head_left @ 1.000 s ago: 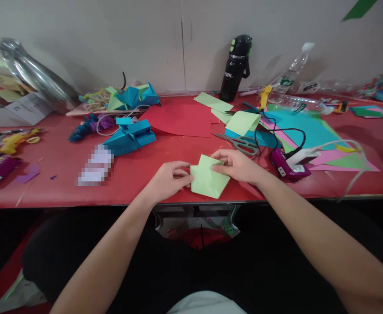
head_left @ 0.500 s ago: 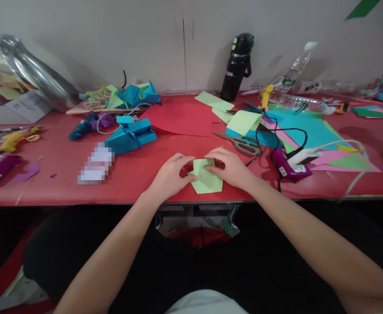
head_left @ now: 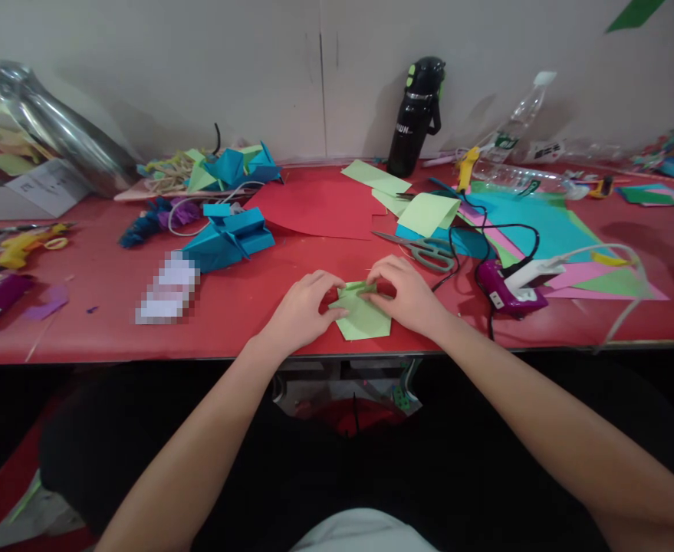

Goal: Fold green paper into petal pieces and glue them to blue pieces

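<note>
A small piece of light green paper (head_left: 364,320) lies near the table's front edge, its far edge partly folded over. My left hand (head_left: 305,308) grips its left side, thumb on the paper and fingers curved at the far left corner. On the opposite side, my right hand (head_left: 409,297) pinches the folded far edge between thumb and fingers. The fingertips hide part of the fold. Just beyond my right hand rest grey-handled scissors (head_left: 432,254).
A blue folded-paper model (head_left: 230,238) and a red paper sheet (head_left: 319,207) lie farther back. At right are a purple power strip (head_left: 506,291) with cables and stacked coloured sheets (head_left: 521,222). A black bottle (head_left: 414,119) stands by the wall; a silver jug (head_left: 72,123) leans at left.
The far edge of the green paper, flat and raised before, now shows a narrow fold toward me. Both hands have shifted only slightly and still hold it.
</note>
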Available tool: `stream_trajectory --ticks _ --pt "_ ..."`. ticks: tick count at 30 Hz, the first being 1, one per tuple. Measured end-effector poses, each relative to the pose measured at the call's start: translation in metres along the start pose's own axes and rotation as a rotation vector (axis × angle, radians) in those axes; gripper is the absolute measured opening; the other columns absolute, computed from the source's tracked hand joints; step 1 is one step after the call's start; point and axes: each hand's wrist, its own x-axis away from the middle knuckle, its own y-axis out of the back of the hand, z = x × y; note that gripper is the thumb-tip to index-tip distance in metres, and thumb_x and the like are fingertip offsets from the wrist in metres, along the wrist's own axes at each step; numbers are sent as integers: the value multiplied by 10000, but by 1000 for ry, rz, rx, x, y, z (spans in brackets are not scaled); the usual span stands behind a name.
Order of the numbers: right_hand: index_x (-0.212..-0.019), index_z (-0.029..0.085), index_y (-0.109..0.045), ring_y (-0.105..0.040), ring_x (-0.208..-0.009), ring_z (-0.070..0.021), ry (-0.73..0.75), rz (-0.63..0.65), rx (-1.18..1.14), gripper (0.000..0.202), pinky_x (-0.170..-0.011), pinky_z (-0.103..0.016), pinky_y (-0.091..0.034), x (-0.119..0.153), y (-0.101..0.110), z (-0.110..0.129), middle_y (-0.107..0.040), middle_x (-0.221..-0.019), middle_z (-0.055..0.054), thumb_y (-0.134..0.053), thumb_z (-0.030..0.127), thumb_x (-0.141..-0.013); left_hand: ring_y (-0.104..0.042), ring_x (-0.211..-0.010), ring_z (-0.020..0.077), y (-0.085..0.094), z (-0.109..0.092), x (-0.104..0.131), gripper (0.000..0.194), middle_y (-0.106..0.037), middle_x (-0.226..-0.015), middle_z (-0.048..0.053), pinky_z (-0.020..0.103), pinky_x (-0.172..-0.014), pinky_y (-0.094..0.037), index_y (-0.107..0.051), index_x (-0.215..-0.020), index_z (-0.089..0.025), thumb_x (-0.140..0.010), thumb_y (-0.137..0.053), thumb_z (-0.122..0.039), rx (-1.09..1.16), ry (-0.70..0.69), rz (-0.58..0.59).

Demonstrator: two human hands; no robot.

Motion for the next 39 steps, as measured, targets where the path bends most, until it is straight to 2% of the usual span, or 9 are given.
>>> stream_trajectory --ticks 5,10,14,17,22,26,33,36,39 --pt "-1091 229 -588 -631 -933 -220 -165 47 -223 302 -847 -379 -507 1 2 -3 -666 -1072 -65 -720 216 -820 -644 -927 207 -5 3 0 266 -668 -999 28 367 -855 -518 -592 -1092 -228 -853 -703 -264 148 116 37" --pt "-959 208 -682 -613 -770 -178 -160 65 -231 112 -718 -336 -488 0 -1 -1 -669 -919 -39 -680 210 -847 -631 -829 168 -5 3 -4 444 -652 -952 11 304 -762 -519 -578 -1244 -229 -827 -724 -278 251 158 42" --pt "-926 201 -715 -605 -758 -171 -150 72 -241 82 -706 -332 -477 -2 -3 0 -642 -890 -37 -657 215 -869 -631 -794 176 -2 0 -10 144 -696 -887 23 309 -741 -490 -691 -992 -206 -896 -638 -299 162 136 21" --pt "-929 202 -724 -600 -730 -171 -194 83 -208 85 -685 -332 -478 -3 -3 -2 -643 -871 -37 -672 225 -865 -635 -810 193 -1 -1 -11 102 -709 -893 38 326 -758 -485 -705 -916 -204 -895 -636 -277 41 78 2" --pt "-894 198 -732 -599 -822 -209 -1 80 28 144 -777 -368 -485 0 -2 1 -644 -906 -68 -601 138 -892 -656 -869 196 2 4 -9 175 -705 -946 54 328 -809 -505 -727 -997 -203 -933 -564 -206 0 -44 52" --pt "-932 203 -765 -574 -896 -246 180 174 308 262 -821 -400 -466 4 3 5 -648 -939 -97 -522 105 -913 -657 -947 206 6 9 -5 278 -693 -1016 71 339 -857 -509 -753 -1048 -219 -949 -500 -158 -73 -145 99" --pt "-1074 216 -772 -605 -959 -254 156 260 262 269 -852 -415 -487 14 16 9 -651 -1071 -101 -595 164 -878 -635 -997 239 12 0 7 241 -677 -1082 68 406 -885 -444 -782 -1008 -246 -962 -556 -316 -320 -153 110" --pt "-1019 232 -786 -609 -952 -253 110 243 190 209 -861 -425 -496 13 15 9 -652 -1049 -98 -606 237 -915 -615 -940 222 3 -2 5 343 -668 -996 67 382 -852 -437 -772 -823 -218 -989 -540 -410 -308 -107 33" --pt "-877 231 -783 -610 -923 -240 49 188 91 248 -860 -419 -499 9 10 6 -646 -991 -90 -578 337 -967 -602 -860 200 -6 -1 1 273 -645 -916 61 348 -806 -462 -729 -779 -190 -943 -631 -385 -169 -15 -44"
